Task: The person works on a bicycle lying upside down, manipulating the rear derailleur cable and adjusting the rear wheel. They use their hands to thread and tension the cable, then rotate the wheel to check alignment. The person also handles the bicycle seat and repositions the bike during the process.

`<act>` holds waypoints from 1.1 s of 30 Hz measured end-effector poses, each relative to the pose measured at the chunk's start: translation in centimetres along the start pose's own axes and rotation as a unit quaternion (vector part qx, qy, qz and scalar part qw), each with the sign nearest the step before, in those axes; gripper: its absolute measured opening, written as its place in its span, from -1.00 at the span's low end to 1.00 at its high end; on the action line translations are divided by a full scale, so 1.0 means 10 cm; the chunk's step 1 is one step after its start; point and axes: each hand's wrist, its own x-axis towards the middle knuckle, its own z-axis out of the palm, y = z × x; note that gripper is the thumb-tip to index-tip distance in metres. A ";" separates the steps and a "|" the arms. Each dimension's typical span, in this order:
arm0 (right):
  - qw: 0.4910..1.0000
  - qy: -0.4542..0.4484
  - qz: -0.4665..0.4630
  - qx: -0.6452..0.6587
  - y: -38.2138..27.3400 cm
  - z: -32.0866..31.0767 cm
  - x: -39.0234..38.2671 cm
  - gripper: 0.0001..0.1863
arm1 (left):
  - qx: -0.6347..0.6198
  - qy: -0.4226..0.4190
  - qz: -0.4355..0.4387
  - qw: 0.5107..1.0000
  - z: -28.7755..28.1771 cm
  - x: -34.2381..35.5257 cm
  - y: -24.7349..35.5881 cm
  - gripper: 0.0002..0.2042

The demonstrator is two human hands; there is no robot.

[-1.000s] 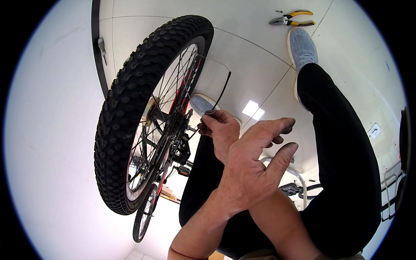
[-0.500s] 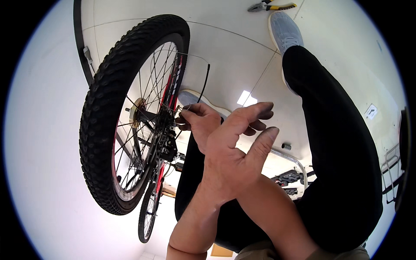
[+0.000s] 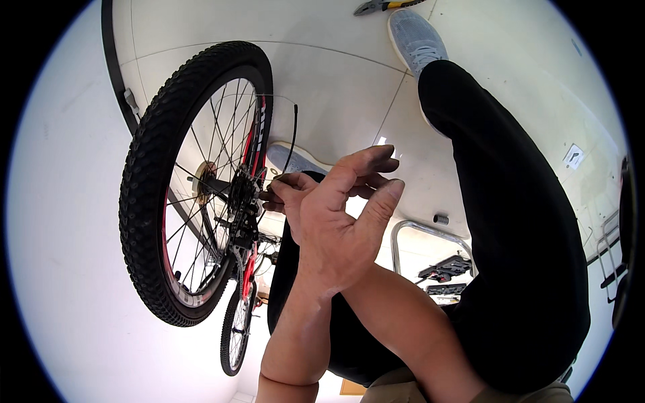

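Note:
A bicycle's knobby wheel (image 3: 141,221) stands at the left, with gears and a derailleur (image 3: 245,235) at its hub. A black cable housing (image 3: 295,131) rises beside it, and a thin wire arcs from its upper end toward the spokes. My right hand (image 3: 289,191) reaches under my left arm to the hub; its fingertips are pinched, seemingly on a thin cable, partly hidden by the fingers. Crossing over it, my left hand (image 3: 342,225) has its thumb and fingers apart, pointing right, and holds nothing.
Pliers with yellow-black handles (image 3: 386,7) lie on the tiled floor by my shoe (image 3: 416,40). A bent metal tube (image 3: 430,225), black pedal-like parts (image 3: 447,269) and a small dark cylinder (image 3: 441,219) lie past my left hand. Another wheel (image 3: 235,336) stands lower left.
The view has shifted, so the wheel, shoes and pliers sit farther left. Both hands appear slightly lower and farther left. The right fingers stay pinched at the hub; the left fingers stay spread.

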 end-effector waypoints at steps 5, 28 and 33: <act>1.000 0.001 0.007 -0.006 -0.01 -0.01 -0.01 -0.81 | -0.020 0.002 0.002 1.000 0.00 -0.01 -0.04 -0.60; 0.987 -0.029 0.044 -0.154 -0.12 0.10 0.16 -0.85 | -0.047 0.014 0.013 0.999 -0.13 -0.10 0.02 -0.59; 0.975 -0.018 0.098 -0.201 -0.18 0.12 0.24 -0.88 | -0.035 0.007 0.012 0.999 -0.12 -0.08 0.03 -0.59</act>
